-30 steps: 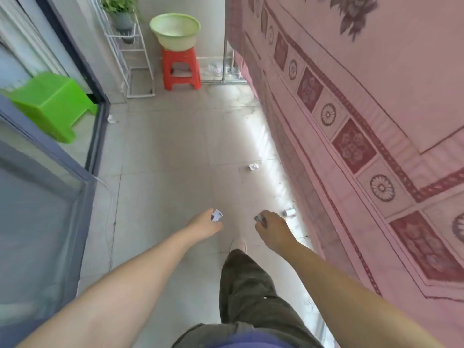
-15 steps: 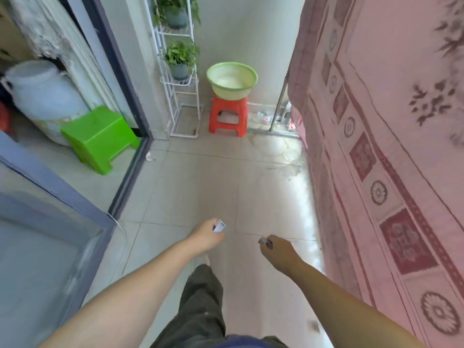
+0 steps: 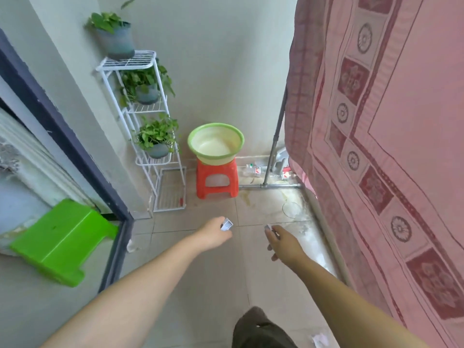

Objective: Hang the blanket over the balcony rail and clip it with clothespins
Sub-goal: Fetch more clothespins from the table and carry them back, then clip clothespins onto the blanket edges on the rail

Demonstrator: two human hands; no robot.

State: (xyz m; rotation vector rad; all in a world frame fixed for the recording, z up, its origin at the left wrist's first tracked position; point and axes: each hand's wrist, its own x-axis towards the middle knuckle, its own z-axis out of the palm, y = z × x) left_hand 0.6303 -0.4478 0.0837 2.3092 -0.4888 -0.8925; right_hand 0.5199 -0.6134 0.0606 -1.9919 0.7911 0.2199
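Observation:
A pink blanket (image 3: 391,136) with dark red patterned borders hangs down the right side, covering the rail. My left hand (image 3: 215,234) is stretched out low over the floor tiles and grips a small grey clothespin (image 3: 226,225). My right hand (image 3: 283,241), a little to the right, pinches another grey clothespin (image 3: 269,227) at its fingertips. Both hands are left of the blanket and do not touch it.
A red stool (image 3: 217,182) carries a green basin (image 3: 215,144) against the far wall. A white wire plant rack (image 3: 143,126) with potted plants stands to its left. A green stool (image 3: 60,241) lies behind a glass door frame (image 3: 118,249). A metal rail post (image 3: 275,144) rises beside the blanket's edge.
The view has tilted up and moved forward toward the far wall. Both hands keep holding their clothespins and have shifted slightly apart.

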